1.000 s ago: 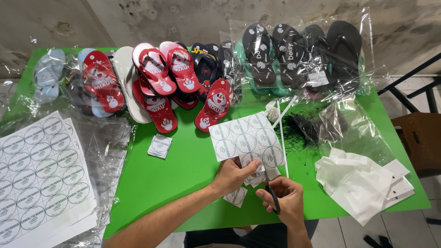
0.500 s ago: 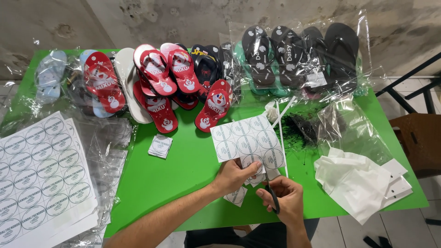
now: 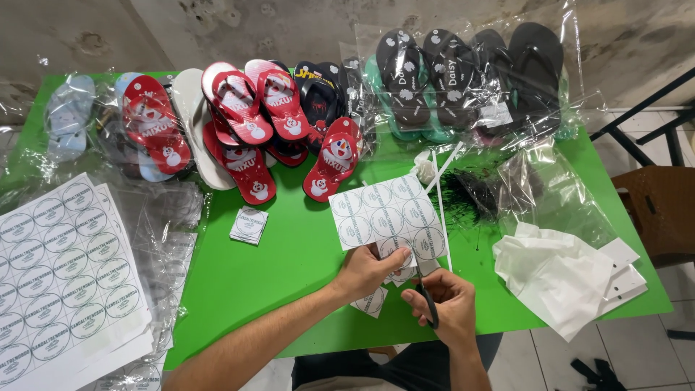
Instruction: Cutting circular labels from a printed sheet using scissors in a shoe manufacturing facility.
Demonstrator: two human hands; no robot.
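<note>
Little has shifted since the earlier frames: both hands stay low over the near edge of the green tabletop (image 3: pixel 275 268), cutting on. Left hand (image 3: pixel 365 271) pinches the bottom edge of the sticker sheet (image 3: pixel 386 215), thumb on top, holding it tilted up above the tabletop. Right hand (image 3: pixel 445 304) is closed around the handles of the scissors (image 3: pixel 426 293), whose blades meet the sheet's lower edge. Cut paper pieces (image 3: pixel 374 300) lie just under the sheet. Beyond the sheet lie red flip-flops (image 3: pixel 246 137) and bagged black ones (image 3: pixel 463 76). Left of it sits a stack of round-label sheets (image 3: pixel 61 271); right of it, white paper bags (image 3: pixel 565 271).
</note>
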